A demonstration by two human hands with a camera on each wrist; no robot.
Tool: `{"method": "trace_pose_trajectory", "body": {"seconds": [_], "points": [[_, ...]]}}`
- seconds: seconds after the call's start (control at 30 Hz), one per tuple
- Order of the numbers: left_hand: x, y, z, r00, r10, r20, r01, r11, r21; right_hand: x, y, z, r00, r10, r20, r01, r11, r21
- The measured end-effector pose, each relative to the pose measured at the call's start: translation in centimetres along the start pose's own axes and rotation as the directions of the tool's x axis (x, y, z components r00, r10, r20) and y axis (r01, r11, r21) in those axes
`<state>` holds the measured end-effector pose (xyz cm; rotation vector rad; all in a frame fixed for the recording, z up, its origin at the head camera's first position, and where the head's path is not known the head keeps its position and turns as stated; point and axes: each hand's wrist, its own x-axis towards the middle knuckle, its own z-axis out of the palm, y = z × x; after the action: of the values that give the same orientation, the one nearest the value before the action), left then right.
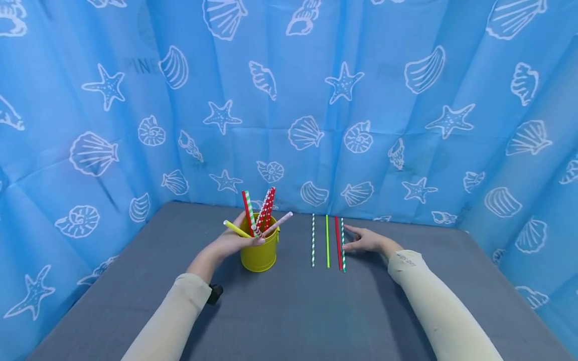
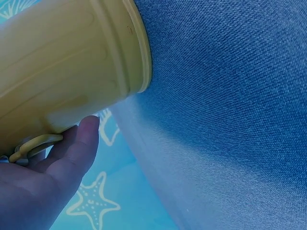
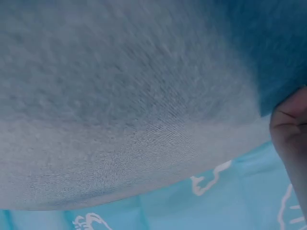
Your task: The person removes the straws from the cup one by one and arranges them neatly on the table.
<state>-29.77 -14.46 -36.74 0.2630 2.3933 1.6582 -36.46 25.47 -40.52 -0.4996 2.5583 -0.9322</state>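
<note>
Gripping the yellow bucket [image 1: 259, 256] is the left hand [image 1: 231, 243]; the right hand [image 1: 369, 241] has parted fingers, the green-striped straw [image 1: 343, 256] at their tips; hasty pushing could roll it against the red straw [image 1: 338, 243].

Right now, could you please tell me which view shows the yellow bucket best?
The head view: it shows the yellow bucket upright with straws in it, though the left hand covers part. The left wrist view shows its side and lower edge close up, top cut off; the right wrist view shows none of it.
</note>
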Motion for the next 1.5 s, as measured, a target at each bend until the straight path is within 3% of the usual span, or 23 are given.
{"method": "trace_pose_trajectory", "body": {"seconds": [0.63, 1.03, 1.27, 1.5], "points": [[0.0, 0.3, -0.1, 1.000, 0.003, 0.019, -0.003, 1.000, -0.007, 0.0, -0.5, 1.5, 0.995, 0.083, -0.055, -0.088, 0.992, -0.094], [-0.2, 0.4, 0.0, 1.000, -0.005, 0.024, 0.005, 1.000, -0.009, -0.2, -0.6, 1.0, 0.988, 0.153, -0.028, -0.153, 0.988, -0.024], [0.0, 0.2, 0.1, 1.000, -0.004, 0.019, 0.004, 1.000, 0.005, -0.2, 0.1, 0.7, 0.987, 0.154, -0.042, -0.155, 0.988, -0.014], [-0.1, 0.3, 0.0, 1.000, 0.005, 0.014, -0.005, 1.000, 0.009, 0.0, -0.4, 0.8, 0.980, 0.196, -0.027, -0.193, 0.978, 0.080]]}}
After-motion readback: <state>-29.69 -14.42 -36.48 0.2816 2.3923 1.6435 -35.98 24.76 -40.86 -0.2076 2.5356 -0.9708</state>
